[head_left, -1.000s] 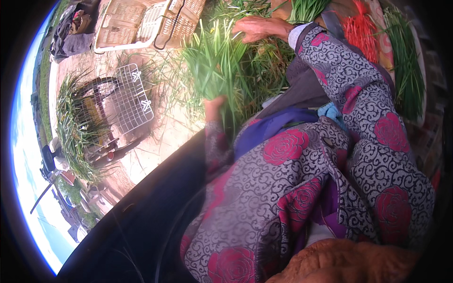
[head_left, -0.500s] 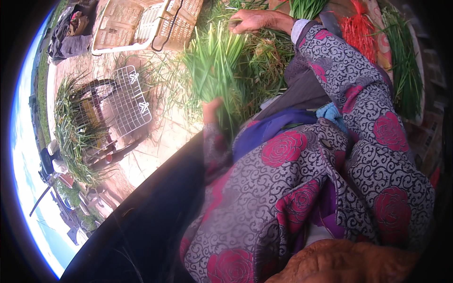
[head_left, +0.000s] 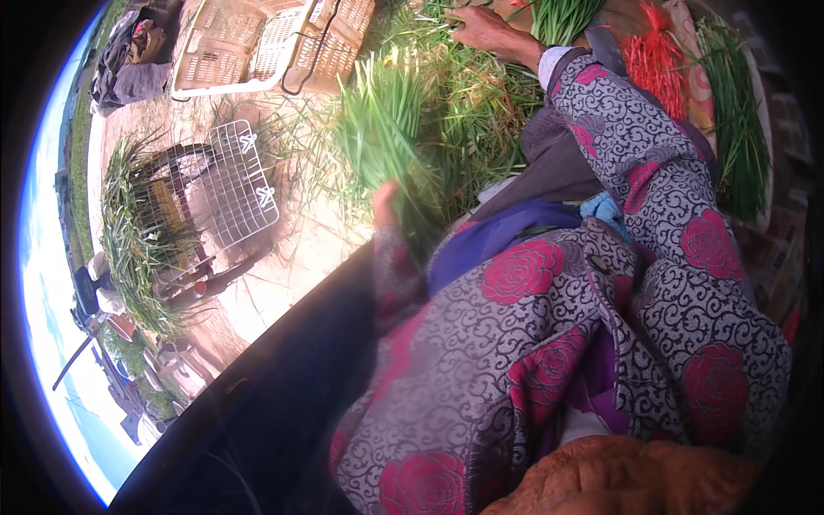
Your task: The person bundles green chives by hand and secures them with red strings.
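Observation:
My left hand (head_left: 385, 204), blurred at the end of its sleeve, is closed round the lower part of a bunch of green chives (head_left: 382, 129). The long thin stalks fan upward and away from it, with pale ends at the top. Up and to the right, my right hand (head_left: 491, 33) hovers apart from the bunch, its fingers stretched to the left and slightly spread. Under and beside it lies a heap of loose green and brownish leaves (head_left: 489, 103).
A cream plastic crate (head_left: 232, 47) stands at the upper left. Below it is a white wire rack (head_left: 240, 184) beside a grass-covered basket (head_left: 142, 240). Red plastic strands (head_left: 654, 64) and tidy chive bundles (head_left: 738, 129) lie to the right.
My right hand has drawn away from the tops of the chives toward the right. The bunch in my left hand has shifted slightly and leans more to the left.

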{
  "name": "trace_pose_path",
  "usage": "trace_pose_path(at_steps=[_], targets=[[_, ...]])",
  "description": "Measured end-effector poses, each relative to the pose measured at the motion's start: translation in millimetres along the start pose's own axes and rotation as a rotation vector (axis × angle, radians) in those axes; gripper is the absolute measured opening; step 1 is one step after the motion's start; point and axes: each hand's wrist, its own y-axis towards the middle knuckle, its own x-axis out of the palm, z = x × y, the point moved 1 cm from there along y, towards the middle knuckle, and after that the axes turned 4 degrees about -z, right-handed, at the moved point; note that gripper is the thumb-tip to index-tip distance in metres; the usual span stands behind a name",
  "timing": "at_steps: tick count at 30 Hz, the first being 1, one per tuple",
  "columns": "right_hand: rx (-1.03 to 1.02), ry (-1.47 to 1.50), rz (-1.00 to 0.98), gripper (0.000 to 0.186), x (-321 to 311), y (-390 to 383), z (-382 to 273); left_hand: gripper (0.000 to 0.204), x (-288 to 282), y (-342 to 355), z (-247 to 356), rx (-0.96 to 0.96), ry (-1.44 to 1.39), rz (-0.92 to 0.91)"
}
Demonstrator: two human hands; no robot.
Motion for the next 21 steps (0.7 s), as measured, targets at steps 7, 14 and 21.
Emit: trace_pose_path(at_steps=[7, 14, 21], targets=[[-0.123, 0.415, -0.356, 0.030, 1.3, -33.0, -58.9, 0.025, 12.1, 11.3, -15.3, -0.020, 0.069, -0.027], [0.057, 0.324, -0.147, 0.029, -19.9, -17.4, -92.0, 0.025, -48.7, 40.3, -18.2, 0.051, 0.220, -0.046], [0.203, 0.801, 0.489, 0.028, -76.8, 7.2, 0.6, 0.022, 14.6, -10.7, -0.4, -0.039, -0.065, -0.109]])
